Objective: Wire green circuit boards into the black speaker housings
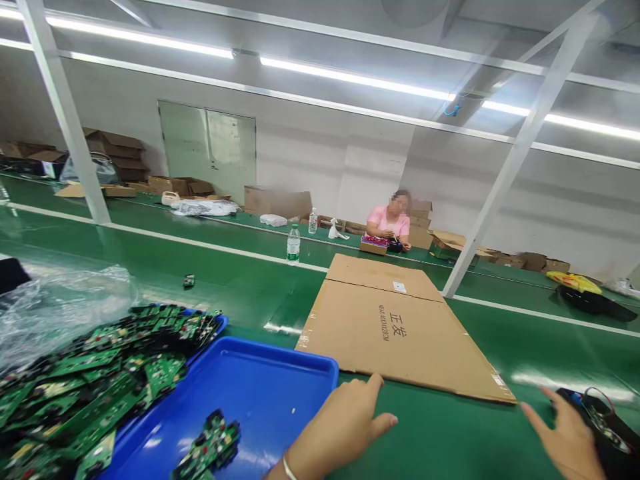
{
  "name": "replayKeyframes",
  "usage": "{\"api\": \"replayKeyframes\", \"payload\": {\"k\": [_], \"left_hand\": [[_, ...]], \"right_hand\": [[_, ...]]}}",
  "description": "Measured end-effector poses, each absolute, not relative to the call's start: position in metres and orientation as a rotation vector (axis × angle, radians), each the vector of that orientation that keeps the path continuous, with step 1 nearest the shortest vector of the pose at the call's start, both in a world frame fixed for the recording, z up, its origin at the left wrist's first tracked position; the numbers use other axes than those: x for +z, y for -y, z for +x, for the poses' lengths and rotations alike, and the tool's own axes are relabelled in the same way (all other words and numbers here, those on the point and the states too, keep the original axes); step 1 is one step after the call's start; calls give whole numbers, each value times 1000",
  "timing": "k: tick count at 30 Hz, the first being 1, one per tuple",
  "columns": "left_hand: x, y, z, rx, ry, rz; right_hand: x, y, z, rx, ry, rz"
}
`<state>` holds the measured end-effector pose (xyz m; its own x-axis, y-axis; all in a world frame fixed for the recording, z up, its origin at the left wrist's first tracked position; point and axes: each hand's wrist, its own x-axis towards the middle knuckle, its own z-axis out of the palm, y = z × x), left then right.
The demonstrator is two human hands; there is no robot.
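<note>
Beside the right edge of a blue tray [270, 373] is my left hand [345, 420], thumb and index finger apart, holding nothing I can see. The near edge of a flattened cardboard box [360, 320] lies just beyond it on the green table. My right hand [565, 433] is at the lower right with fingers spread, close to a black device [617, 433] with wires and exposed parts. Whether it touches that device I cannot tell. A small cluster of circuit boards [210, 443] lies in the blue tray.
A large heap of green circuit boards [100, 380] and clear plastic wrap [70, 310] cover the left side. One small board [189, 281] lies apart. A water bottle [293, 245] stands farther back. Across the table, a person in pink [390, 223] handles something beside a small box [373, 245].
</note>
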<state>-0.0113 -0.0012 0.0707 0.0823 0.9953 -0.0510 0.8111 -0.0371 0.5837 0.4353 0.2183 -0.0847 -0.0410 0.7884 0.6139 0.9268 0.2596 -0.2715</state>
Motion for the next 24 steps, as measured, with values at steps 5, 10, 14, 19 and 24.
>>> {"api": "replayKeyframes", "payload": {"k": [5, 10, 14, 19, 24], "left_hand": [[78, 2, -19, 526, -1788, 1873], [83, 2, -26, 561, -1802, 1847], [80, 1, -31, 567, -1816, 1825], [73, -13, -54, 590, -1883, 1762], [68, -27, -92, 602, -2045, 1613]], "right_hand": [[-110, -161, 265, 408, 1941, -1300], [-119, -124, 166, 595, 2182, -1086], [-120, -113, 133, 678, 2178, -1028], [-133, -121, 133, 684, 1963, -1017], [-135, -136, 144, 646, 1838, -1070]]}}
